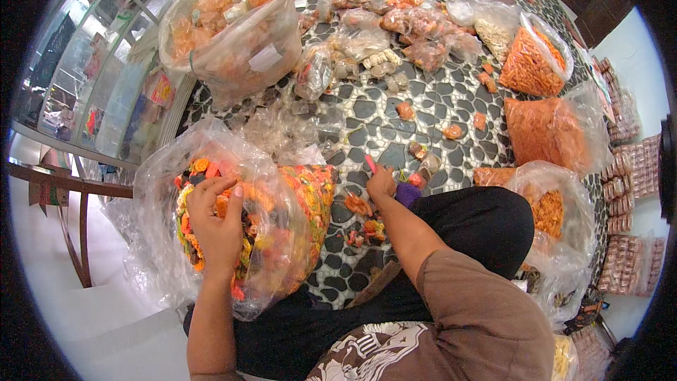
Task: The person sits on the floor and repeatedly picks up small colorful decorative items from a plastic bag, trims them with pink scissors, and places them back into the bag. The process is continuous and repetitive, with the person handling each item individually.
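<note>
Floor (455, 101): black pebble shapes set in white. Upper left of the frame: large cloudy plastic sack (222, 74) of orange packets, with a white paper label (265, 58) on which we can read nothing. Centre: our right hand (381, 183), fingers closed on a slim pink item (370, 163). Left of centre: our left hand (215, 222), fingers bent over the mouth of a clear crinkled bag (285, 243), whether gripping anything we cannot tell; inside, small knobbly pieces (202, 167), orange, yellow, red and dark
</note>
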Motion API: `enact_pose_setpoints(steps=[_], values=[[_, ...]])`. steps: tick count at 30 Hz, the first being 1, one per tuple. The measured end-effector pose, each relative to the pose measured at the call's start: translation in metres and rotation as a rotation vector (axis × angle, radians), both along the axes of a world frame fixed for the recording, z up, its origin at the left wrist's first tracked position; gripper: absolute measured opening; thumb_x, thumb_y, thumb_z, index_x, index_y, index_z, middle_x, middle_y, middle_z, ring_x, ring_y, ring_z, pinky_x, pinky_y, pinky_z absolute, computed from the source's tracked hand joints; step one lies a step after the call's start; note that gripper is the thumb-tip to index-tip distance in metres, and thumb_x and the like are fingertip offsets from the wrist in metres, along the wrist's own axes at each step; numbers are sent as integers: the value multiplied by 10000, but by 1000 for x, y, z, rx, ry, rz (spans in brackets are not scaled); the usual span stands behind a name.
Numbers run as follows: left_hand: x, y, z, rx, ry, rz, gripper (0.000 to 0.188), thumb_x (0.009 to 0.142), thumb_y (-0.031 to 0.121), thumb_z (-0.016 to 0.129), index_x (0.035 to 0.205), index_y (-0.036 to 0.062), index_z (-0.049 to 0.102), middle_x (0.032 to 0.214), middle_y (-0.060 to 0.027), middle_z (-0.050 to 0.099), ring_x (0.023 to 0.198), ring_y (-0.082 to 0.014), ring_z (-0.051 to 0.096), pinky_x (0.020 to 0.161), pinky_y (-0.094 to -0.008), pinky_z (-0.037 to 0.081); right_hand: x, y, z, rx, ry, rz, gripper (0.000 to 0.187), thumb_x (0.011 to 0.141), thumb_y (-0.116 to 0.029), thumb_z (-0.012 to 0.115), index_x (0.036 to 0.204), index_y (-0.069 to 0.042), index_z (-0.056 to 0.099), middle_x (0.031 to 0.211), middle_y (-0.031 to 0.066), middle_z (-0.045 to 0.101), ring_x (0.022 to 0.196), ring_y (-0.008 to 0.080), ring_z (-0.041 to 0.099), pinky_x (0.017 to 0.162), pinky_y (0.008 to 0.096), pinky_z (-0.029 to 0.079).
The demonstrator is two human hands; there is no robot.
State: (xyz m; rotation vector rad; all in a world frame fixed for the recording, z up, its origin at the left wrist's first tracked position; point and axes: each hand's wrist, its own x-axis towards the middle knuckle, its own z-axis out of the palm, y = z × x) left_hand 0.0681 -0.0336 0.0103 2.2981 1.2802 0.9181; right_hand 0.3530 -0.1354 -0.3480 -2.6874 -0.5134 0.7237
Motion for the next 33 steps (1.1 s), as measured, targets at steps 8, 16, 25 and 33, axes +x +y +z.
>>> enact_pose_setpoints(steps=[8, 16, 25, 33], values=[[0, 0, -3, 29, -3, -20, 125, 912, 111, 732, 1016, 45, 752, 1112, -87, 700, 1134, -246, 600, 1030, -370, 432, 6, -7, -24, -40, 18, 28, 436, 918, -195, 671, 1346, -209, 589, 1311, 176, 536, 1083, 431, 675, 893, 512, 562], [-7, -2, -1, 27, -64, -25, 146, 882, 112, 757, 1011, 45, 754, 1096, -92, 689, 1096, -260, 581, 1008, -377, 418, 21, -5, -48, 290, -96, 95, 477, 859, -353, 757, 1232, -85, 631, 1046, 227, 718, 986, 362, 720, 776, 533, 569], [-21, 3, 5, -166, -333, 14, 167, 913, 139, 753, 1045, 36, 752, 1071, -83, 705, 1049, -210, 617, 943, -346, 477, 1, 102, 137, 1137, 636, 72, 435, 774, -132, 838, 1169, -73, 667, 864, -19, 692, 622, 79, 605, 444, 254, 406], [-29, 6, 27, -385, -696, -75, 317, 959, 174, 729, 1223, 1, 696, 1074, -67, 722, 954, -118, 661, 799, -270, 537, -96, 107, 366, 1278, 310, 760, 491, 778, -220, 900, 1166, -18, 676, 977, 42, 729, 868, 123, 663, 779, 298, 527]])
